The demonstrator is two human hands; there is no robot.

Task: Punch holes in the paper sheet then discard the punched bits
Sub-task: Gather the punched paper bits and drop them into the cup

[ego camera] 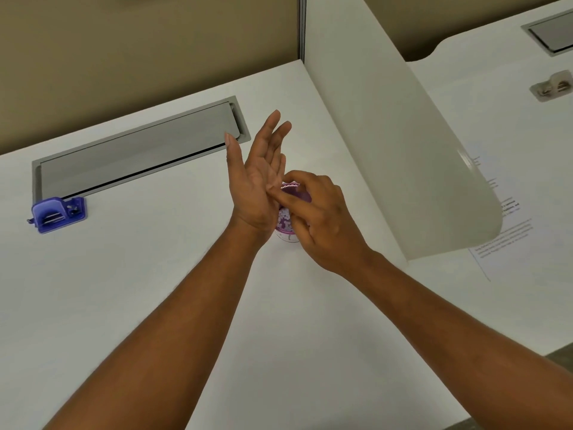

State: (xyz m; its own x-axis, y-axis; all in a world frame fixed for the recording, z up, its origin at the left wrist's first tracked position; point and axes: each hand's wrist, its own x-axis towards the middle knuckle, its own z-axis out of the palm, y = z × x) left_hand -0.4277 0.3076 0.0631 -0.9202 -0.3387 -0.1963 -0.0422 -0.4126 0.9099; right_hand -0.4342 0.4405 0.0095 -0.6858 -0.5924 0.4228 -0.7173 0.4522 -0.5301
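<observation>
The paper sheet (508,234) lies printed side up at the right of the frame, on the neighbouring desk beyond a pale divider panel (412,156). On the white counter (148,268), the left hand (257,181) stands spread, palm open, at centre; the right hand (313,215) pinches at that palm above a purple patterned cup (286,223) (mostly hidden). A blue hole punch (57,210) sits at the left edge.

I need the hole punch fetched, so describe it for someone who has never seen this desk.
Find the long grey cable tray lid set into the white desk. At its near left corner sits the hole punch. It is the only blue-purple plastic thing on that side.
</observation>
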